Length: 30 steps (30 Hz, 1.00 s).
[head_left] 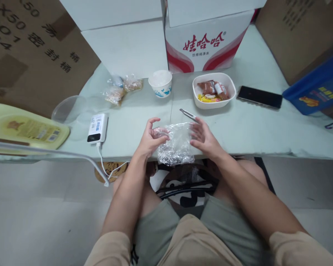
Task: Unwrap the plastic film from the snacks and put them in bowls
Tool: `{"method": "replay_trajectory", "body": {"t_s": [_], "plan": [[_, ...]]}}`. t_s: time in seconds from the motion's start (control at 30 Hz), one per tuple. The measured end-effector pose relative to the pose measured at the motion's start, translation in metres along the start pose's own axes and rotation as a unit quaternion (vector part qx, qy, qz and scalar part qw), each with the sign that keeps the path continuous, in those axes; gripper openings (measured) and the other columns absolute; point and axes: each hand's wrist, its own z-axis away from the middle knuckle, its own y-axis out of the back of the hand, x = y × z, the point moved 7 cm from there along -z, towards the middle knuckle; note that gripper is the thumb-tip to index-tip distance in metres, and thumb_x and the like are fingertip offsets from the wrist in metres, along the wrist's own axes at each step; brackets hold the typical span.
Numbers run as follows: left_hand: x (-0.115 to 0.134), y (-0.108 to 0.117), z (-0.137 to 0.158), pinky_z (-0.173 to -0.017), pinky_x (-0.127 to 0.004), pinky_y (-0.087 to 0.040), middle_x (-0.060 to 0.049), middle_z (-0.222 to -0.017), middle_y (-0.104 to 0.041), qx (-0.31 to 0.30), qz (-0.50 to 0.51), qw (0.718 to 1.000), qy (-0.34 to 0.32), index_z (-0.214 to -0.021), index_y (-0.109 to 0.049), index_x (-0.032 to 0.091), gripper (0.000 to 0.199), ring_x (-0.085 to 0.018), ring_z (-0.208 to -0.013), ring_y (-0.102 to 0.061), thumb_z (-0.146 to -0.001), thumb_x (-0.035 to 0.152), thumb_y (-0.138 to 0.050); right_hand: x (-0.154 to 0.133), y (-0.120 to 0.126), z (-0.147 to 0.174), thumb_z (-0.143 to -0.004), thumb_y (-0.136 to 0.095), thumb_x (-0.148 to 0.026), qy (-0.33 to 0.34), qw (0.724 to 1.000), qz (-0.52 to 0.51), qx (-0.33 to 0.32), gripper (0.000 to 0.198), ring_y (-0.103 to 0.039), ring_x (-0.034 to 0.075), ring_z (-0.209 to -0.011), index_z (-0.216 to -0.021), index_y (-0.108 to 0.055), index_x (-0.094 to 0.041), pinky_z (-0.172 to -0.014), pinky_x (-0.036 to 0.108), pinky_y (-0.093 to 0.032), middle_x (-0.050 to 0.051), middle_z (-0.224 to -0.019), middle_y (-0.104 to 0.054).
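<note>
A crinkled clear plastic bag [177, 146] is spread between my two hands at the table's front edge, its lower part hanging past the edge. My left hand [153, 138] has its thumb and fingers at the bag's left side, with the index finger raised away. At the right side, my right hand [206, 139] holds the bag between thumb and fingers; those fingers are slightly blurred. Just beyond the right fingertips is a slim grey utility knife [187, 113]; whether the hand touches it I cannot tell.
Farther back stand a paper cup [160, 85] and a white bowl [214, 102] of wrapped snacks. Wrapped items [116, 93], a clear lid [68, 111], a cabled power bank [97, 128] and a yellow bottle [30, 129] are left; a phone [259, 97] is right. Boxes [205, 44] line the back.
</note>
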Motion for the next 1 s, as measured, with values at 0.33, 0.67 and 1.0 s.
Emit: {"method": "replay_trajectory", "body": {"t_s": [0.33,0.67,1.0], "plan": [[-0.026,-0.014,0.0,-0.073,-0.029,-0.056,-0.007,-0.084,-0.073,-0.068,0.04,0.985,0.151,-0.096,-0.065,0.014,0.05,-0.02,-0.081,-0.072,-0.061,0.041,-0.088,0.003,-0.009,-0.001,-0.084,-0.063,-0.047,-0.061,0.998,-0.033,0.011,0.027,-0.065,0.015,-0.066,-0.097,-0.056,-0.024,-0.066,0.031,-0.055,-0.001,-0.076,-0.067],[-0.009,-0.008,0.007,-0.057,-0.029,-0.055,0.006,-0.06,-0.058,-0.049,0.059,0.993,0.09,-0.104,-0.062,0.025,0.044,-0.016,-0.058,-0.064,-0.066,0.037,-0.082,0.004,0.003,-0.003,-0.077,-0.066,-0.049,-0.098,0.991,-0.073,0.054,0.031,-0.052,0.012,-0.053,-0.094,-0.06,-0.024,-0.052,0.026,-0.047,-0.006,-0.059,-0.051],[-0.003,-0.009,0.007,-0.052,-0.02,-0.034,0.004,-0.069,-0.056,-0.067,-0.119,0.991,0.006,-0.079,-0.062,0.018,0.026,-0.007,-0.056,-0.046,-0.063,0.026,-0.08,0.016,0.008,-0.001,-0.076,-0.068,-0.055,-0.118,0.99,-0.078,0.025,0.067,-0.067,0.019,-0.089,-0.134,-0.045,-0.032,-0.071,0.031,-0.055,0.004,-0.107,-0.065]]}}
